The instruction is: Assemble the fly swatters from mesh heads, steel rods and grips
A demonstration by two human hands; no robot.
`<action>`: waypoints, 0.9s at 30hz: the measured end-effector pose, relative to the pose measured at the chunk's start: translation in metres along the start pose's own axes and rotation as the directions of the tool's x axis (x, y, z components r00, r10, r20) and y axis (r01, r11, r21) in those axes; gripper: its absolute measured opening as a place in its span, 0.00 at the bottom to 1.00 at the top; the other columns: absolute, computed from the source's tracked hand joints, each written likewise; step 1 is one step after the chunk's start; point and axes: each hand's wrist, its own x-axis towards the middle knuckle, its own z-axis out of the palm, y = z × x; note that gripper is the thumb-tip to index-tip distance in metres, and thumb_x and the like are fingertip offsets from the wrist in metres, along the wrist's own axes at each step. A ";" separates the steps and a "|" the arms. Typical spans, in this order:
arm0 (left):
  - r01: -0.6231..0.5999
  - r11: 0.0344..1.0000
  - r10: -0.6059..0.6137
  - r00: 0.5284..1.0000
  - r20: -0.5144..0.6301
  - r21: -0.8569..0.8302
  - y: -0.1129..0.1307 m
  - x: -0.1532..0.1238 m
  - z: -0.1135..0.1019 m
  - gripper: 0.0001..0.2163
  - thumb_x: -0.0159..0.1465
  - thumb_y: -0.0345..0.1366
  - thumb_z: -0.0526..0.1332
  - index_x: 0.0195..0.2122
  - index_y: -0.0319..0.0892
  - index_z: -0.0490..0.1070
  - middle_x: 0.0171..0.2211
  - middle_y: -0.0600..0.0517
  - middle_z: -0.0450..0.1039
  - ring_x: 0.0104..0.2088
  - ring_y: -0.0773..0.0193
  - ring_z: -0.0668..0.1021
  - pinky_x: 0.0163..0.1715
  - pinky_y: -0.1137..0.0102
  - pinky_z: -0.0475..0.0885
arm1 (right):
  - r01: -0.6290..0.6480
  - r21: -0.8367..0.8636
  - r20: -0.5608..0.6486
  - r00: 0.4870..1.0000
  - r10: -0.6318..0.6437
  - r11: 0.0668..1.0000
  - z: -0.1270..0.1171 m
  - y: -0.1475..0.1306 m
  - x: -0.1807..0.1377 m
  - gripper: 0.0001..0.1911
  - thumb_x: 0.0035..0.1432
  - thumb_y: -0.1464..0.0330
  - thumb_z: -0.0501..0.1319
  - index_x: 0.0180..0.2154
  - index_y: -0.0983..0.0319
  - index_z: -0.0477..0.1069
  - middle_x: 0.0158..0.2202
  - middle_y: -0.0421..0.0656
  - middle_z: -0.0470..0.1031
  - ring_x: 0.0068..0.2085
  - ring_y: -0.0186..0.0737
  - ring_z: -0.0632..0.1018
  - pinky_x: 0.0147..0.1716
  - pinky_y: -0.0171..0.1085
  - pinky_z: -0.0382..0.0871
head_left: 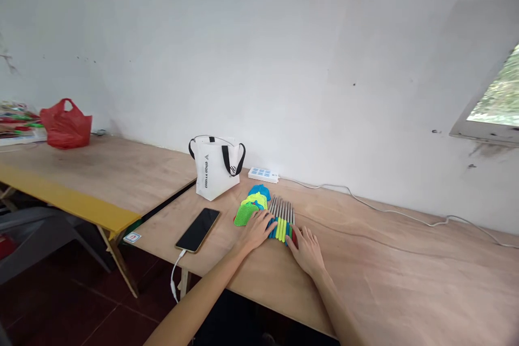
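Note:
A row of several utensils (282, 217) with metal shafts and green, blue and red handles lies side by side on the plywood table (385, 275). My left hand (256, 230) rests flat on the left end of the handles, fingers spread. My right hand (307, 248) lies flat at the right end of the handles, fingers stretched out and touching them. Green, yellow and blue mesh pieces (252, 205) are piled just left of the utensils, beside my left hand.
A black phone (198, 229) with a white cable lies left of the pile. A white tote bag (217, 166) stands behind it, and a white power strip (263, 174) with its cord runs along the wall. A red plastic bag (66, 125) sits on the far left table.

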 end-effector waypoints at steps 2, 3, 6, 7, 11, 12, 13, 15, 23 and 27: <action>0.011 1.000 -0.011 1.000 -0.012 0.014 -0.001 0.001 0.001 0.14 0.75 0.42 0.50 0.46 0.43 0.73 0.47 0.48 0.74 0.48 0.56 0.75 0.52 0.59 0.67 | -0.080 0.007 0.081 0.994 0.079 0.997 -0.004 -0.004 0.006 0.27 0.70 0.55 0.49 0.65 0.57 0.61 0.56 0.51 0.70 0.59 0.50 0.71 0.55 0.45 0.62; 0.011 1.000 -0.011 1.000 -0.013 0.016 -0.001 0.001 0.001 0.14 0.75 0.42 0.50 0.46 0.42 0.73 0.47 0.48 0.74 0.48 0.56 0.75 0.51 0.59 0.67 | -0.113 0.008 0.108 0.988 0.112 0.994 -0.006 -0.006 0.011 0.28 0.69 0.55 0.50 0.66 0.58 0.60 0.57 0.52 0.69 0.59 0.51 0.71 0.54 0.46 0.63; 0.010 1.000 -0.010 1.000 -0.013 0.018 -0.001 0.001 0.001 0.14 0.75 0.42 0.50 0.44 0.43 0.73 0.46 0.48 0.74 0.47 0.56 0.75 0.50 0.60 0.66 | -0.184 0.011 0.172 0.969 0.180 0.983 -0.007 -0.013 0.030 0.32 0.65 0.58 0.54 0.66 0.63 0.58 0.56 0.56 0.69 0.56 0.55 0.75 0.50 0.48 0.67; 0.008 1.000 -0.008 1.000 -0.011 0.017 0.000 0.001 0.000 0.14 0.75 0.42 0.50 0.44 0.43 0.74 0.46 0.48 0.74 0.47 0.56 0.75 0.49 0.60 0.66 | -0.209 0.010 0.195 0.960 0.203 0.978 -0.006 -0.015 0.037 0.33 0.63 0.59 0.55 0.66 0.65 0.58 0.56 0.58 0.69 0.54 0.56 0.76 0.49 0.48 0.68; -0.006 1.000 0.006 1.000 -0.009 0.003 0.003 0.000 -0.006 0.14 0.75 0.40 0.49 0.45 0.44 0.73 0.47 0.48 0.74 0.47 0.56 0.75 0.50 0.60 0.66 | -0.292 0.003 0.244 0.928 0.282 0.957 -0.003 -0.021 0.052 0.30 0.63 0.65 0.53 0.64 0.70 0.60 0.56 0.66 0.70 0.53 0.59 0.78 0.48 0.50 0.69; -0.006 1.000 0.005 1.000 -0.019 -0.013 0.004 -0.001 -0.008 0.13 0.75 0.40 0.49 0.46 0.44 0.73 0.47 0.48 0.74 0.48 0.56 0.75 0.51 0.60 0.66 | -0.302 0.005 0.242 0.925 0.292 0.953 -0.002 -0.022 0.051 0.29 0.64 0.67 0.51 0.64 0.72 0.59 0.56 0.68 0.70 0.53 0.59 0.78 0.48 0.51 0.69; -0.001 0.999 -0.001 0.999 -0.039 -0.040 0.007 -0.002 -0.010 0.13 0.75 0.39 0.49 0.47 0.44 0.72 0.48 0.48 0.75 0.48 0.55 0.75 0.51 0.60 0.66 | -0.308 0.010 0.236 0.925 0.297 0.951 -0.002 -0.023 0.050 0.30 0.64 0.70 0.50 0.65 0.73 0.58 0.55 0.69 0.70 0.53 0.60 0.78 0.49 0.51 0.69; 0.013 0.992 -0.026 0.995 -0.097 -0.128 0.012 -0.005 -0.013 0.12 0.74 0.39 0.51 0.51 0.45 0.70 0.49 0.47 0.75 0.50 0.54 0.75 0.53 0.59 0.66 | -0.309 0.031 0.219 0.930 0.296 0.950 -0.003 -0.023 0.044 0.32 0.64 0.74 0.47 0.68 0.75 0.53 0.54 0.70 0.71 0.52 0.61 0.79 0.49 0.53 0.69; 0.073 0.767 -0.270 0.938 -0.219 -0.637 0.053 -0.005 0.005 0.16 0.70 0.42 0.59 0.56 0.46 0.65 0.55 0.44 0.71 0.58 0.53 0.72 0.61 0.56 0.65 | -0.238 0.309 0.092 0.971 0.221 0.921 -0.006 -0.002 0.004 0.36 0.68 0.72 0.40 0.74 0.65 0.33 0.55 0.57 0.74 0.52 0.49 0.79 0.48 0.45 0.71; 0.202 0.274 -0.527 0.849 0.029 -0.940 0.082 0.021 0.009 0.31 0.61 0.49 0.70 0.61 0.45 0.60 0.60 0.39 0.67 0.60 0.50 0.73 0.58 0.57 0.69 | -0.042 0.860 -0.022 0.993 0.120 0.509 0.008 0.003 -0.030 0.39 0.70 0.53 0.45 0.74 0.59 0.34 0.47 0.49 0.78 0.34 0.42 0.79 0.34 0.41 0.74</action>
